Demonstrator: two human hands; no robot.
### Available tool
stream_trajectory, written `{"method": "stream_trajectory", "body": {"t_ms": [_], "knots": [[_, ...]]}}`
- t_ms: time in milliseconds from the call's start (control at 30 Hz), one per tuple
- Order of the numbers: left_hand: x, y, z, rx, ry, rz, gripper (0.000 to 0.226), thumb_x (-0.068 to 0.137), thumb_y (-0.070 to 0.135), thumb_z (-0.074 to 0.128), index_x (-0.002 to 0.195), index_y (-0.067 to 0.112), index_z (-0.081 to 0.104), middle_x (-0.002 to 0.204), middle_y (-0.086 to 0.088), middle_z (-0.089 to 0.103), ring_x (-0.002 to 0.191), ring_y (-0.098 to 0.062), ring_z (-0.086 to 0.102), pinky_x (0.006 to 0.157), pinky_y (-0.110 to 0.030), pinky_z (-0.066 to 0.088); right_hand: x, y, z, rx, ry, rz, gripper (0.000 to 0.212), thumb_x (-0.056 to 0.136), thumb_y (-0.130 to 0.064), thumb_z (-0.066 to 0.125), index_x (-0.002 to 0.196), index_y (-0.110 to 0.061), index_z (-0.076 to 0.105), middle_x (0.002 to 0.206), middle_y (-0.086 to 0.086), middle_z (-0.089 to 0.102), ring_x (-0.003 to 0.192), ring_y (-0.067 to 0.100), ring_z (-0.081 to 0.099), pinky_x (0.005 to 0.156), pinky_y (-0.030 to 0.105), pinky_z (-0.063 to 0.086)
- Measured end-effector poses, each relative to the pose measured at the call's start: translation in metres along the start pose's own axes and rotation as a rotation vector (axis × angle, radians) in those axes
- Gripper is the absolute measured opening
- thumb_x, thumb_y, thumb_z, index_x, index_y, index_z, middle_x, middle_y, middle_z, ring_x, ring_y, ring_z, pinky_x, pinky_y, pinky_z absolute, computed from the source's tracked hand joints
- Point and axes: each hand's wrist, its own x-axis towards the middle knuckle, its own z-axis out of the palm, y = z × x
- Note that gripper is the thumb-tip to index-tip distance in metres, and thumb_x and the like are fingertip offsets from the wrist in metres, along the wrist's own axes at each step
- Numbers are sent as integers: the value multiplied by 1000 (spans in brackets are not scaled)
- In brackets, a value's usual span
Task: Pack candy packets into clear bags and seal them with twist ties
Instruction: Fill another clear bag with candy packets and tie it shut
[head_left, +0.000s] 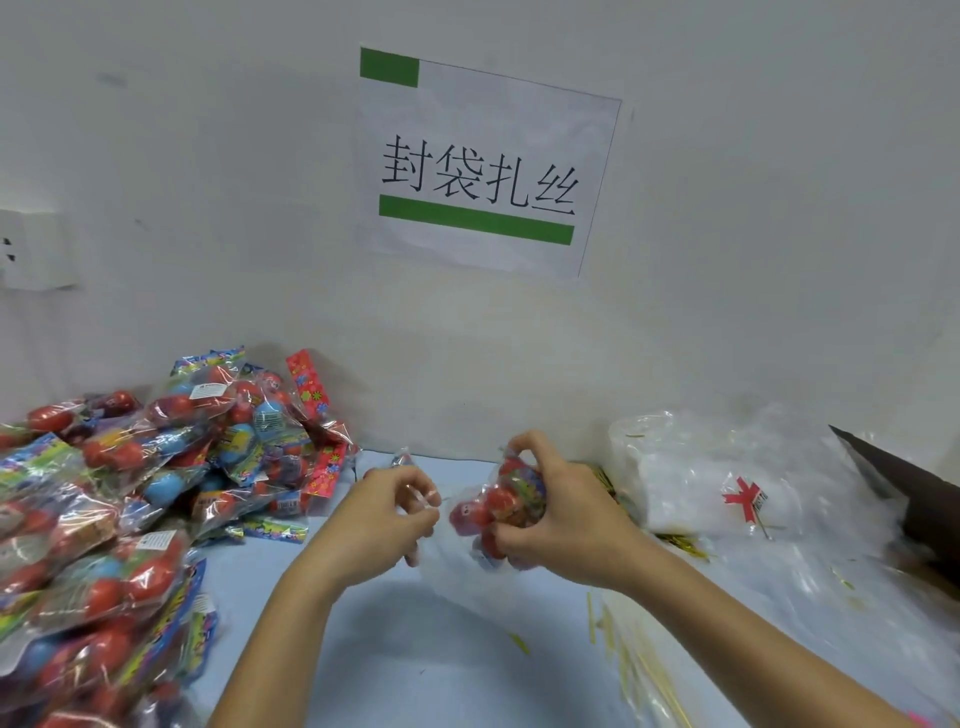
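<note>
Both forearms are reaching in from the near edge over the pale blue table (415, 649). Right hand (550, 519) is gripping a candy packet (498, 504) with curled fingers, holding it above the table's middle. Left hand (384, 514) is pinching the rim of a clear bag (441, 561) just beside it. Filled packets (130, 493) are lying piled at left; empty bags (727, 488) and yellow twist ties (623, 649) are sitting at right. A paper sign (483, 166) is hanging on the wall.

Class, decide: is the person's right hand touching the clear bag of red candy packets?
Touching. The head view shows the right hand with fingers curled round the clear bag of red candy packets, gripping it.
</note>
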Motion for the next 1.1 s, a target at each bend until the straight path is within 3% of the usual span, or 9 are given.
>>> {"method": "stream_trajectory", "body": {"t_ms": [100, 167, 233, 300, 467, 667, 800, 900, 1100], "knots": [[2, -2, 3, 160, 99, 24, 11, 93, 13, 58, 85, 21, 61, 81, -6, 68, 62, -13, 57, 53, -18, 41, 5, 7, -11, 256, 12, 130, 38, 61, -32, 75, 93, -34, 55, 69, -17, 67, 64, 2, 63, 61, 17, 52], [3, -4, 3, 166, 153, 36, 11, 95, 12, 56, 86, 19, 57, 82, -8, 66, 70, -25, 61, 56, -24, 43, 5, 11, -21, 412, -38, 157, 22, 64, -31, 73, 79, -23, 60, 69, -6, 60, 68, 11, 57, 64, 23, 46], [4, -4, 4, 114, 178, 37, 11, 97, 12, 54, 89, 18, 52, 83, -6, 63, 73, -29, 65, 53, -28, 47, 0, 16, -27, 640, -96, 178, 26, 69, -23, 72, 87, -5, 64, 79, 5, 64, 75, 18, 62, 70, 28, 49], [4, -3, 6, 58, 186, 44, 13, 97, 9, 53, 90, 18, 48, 82, -8, 61, 64, -26, 63, 45, -23, 48, -9, 16, -29, 708, -190, 129, 31, 72, -19, 72, 101, -9, 68, 90, 9, 70, 83, 20, 68, 74, 28, 55], [5, 1, 10, -41, 185, 115, 18, 95, -2, 49, 89, 15, 49, 87, -13, 59, 57, -20, 60, 46, -24, 51, -19, -9, -16, 205, -455, -75, 37, 73, -27, 74, 109, -25, 64, 112, 12, 70, 107, 33, 67, 91, 46, 57], [7, -1, 5, -59, 443, 72, 23, 89, -6, 51, 78, 13, 47, 76, -11, 56, 60, -28, 62, 43, -24, 51, -17, -18, -8, -433, -610, 2, 44, 69, -52, 74, 98, -34, 46, 89, -12, 54, 88, 18, 56, 66, 32, 46], [6, -9, 6, 200, 297, 25, 48, 77, -9, 55, 102, 30, 45, 95, 6, 50, 90, -19, 55, 63, -26, 45, -16, -12, -16, -543, -543, 30, 48, 68, -56, 73, 98, -34, 43, 102, -9, 56, 91, 19, 59, 70, 34, 50], [4, -11, 14, 336, 149, 51, 67, 75, 13, 70, 128, 41, 41, 116, 15, 45, 110, -12, 47, 88, -33, 48, -18, -11, -16, -567, -548, 18, 48, 68, -53, 74, 96, -42, 37, 104, -7, 51, 93, 21, 57, 63, 33, 45], [1, -7, 29, 513, 227, -4, 12, 93, 29, 54, 102, 32, 62, 106, 2, 63, 98, -23, 60, 79, -34, 51, -24, -2, -20, -297, -534, 57, 39, 71, -41, 75, 99, -34, 49, 90, -14, 58, 78, 8, 60, 62, 26, 51]]}}
